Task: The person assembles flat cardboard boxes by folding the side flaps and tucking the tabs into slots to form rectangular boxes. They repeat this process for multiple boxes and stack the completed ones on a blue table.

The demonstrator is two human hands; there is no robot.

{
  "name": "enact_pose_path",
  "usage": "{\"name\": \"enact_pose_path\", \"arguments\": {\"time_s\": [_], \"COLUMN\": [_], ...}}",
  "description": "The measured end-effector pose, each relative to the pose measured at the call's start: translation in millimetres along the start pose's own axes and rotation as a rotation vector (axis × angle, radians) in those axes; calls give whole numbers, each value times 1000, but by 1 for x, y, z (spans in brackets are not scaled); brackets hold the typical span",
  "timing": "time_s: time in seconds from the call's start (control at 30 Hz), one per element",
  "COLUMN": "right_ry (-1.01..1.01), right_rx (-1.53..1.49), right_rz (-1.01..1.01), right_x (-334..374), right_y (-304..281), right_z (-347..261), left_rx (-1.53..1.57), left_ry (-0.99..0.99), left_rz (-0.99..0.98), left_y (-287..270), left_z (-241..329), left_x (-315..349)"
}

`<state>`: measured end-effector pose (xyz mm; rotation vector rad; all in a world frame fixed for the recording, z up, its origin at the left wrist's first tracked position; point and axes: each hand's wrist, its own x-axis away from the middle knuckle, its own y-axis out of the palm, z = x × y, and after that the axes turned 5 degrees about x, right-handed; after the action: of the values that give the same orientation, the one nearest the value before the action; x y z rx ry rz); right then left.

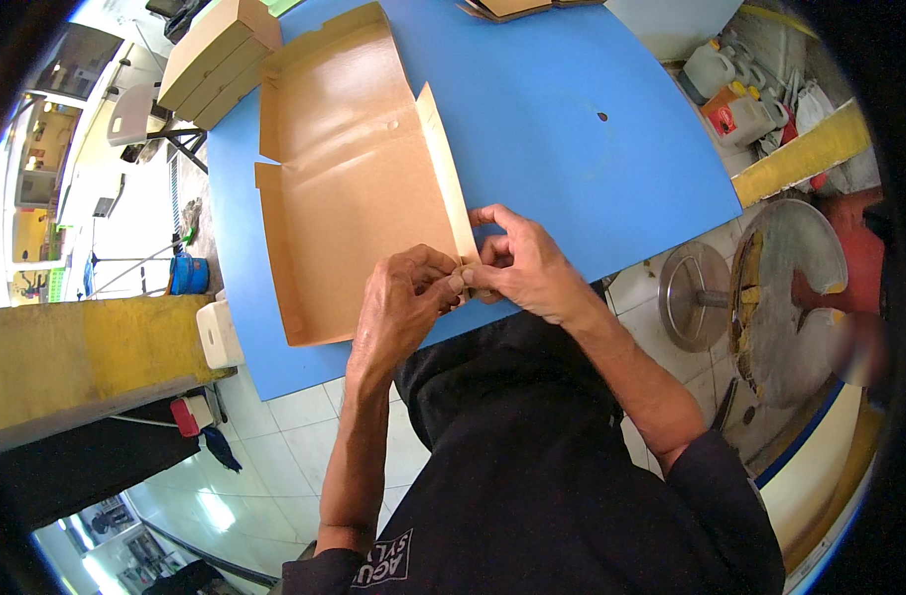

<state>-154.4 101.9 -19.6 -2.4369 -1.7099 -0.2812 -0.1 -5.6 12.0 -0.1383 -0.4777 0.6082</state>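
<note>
An unfolded brown cardboard box point(349, 213) lies on the blue table point(562, 129), its lid half spread flat beyond the base. The base's left and right walls stand up, and so does a small flap near the middle fold. At the base's near right corner my left hand point(408, 293) pinches the cardboard between thumb and fingers. My right hand point(522, 263) grips the same corner from the right side, its thumb meeting the left thumb. The fingers cover most of the corner's folds and tabs.
Folded brown boxes point(220, 64) are stacked at the table's far left. More flat cardboard point(532, 8) lies at the far edge. Right of the table stand plastic jugs point(740, 114), a round metal stool point(696, 297) and a yellow-painted ledge point(805, 154). A white stool point(218, 335) is at the left.
</note>
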Motion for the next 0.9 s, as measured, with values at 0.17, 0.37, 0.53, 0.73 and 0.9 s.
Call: {"name": "enact_pose_path", "arguments": {"time_s": [0.17, 0.37, 0.53, 0.73, 0.9], "right_ry": [48, -17, 39, 45, 94], "right_rx": [60, 86, -7, 113, 197], "right_rz": [-66, -83, -78, -81, -103], "right_x": [3, -1, 0, 8, 44], "right_y": [-17, -10, -7, -16, -61], "right_z": [-9, -9, -5, -12, -20], "left_rx": [6, -152, -281, -433, -321], "left_ry": [37, 83, 113, 177, 283], "left_rz": [-49, -62, -1, 154, 722], "left_y": [0, 1, 9, 13, -54], "left_z": [-1, -6, -5, 11, 3], "left_x": [-1, -8, -9, 6, 38]}}
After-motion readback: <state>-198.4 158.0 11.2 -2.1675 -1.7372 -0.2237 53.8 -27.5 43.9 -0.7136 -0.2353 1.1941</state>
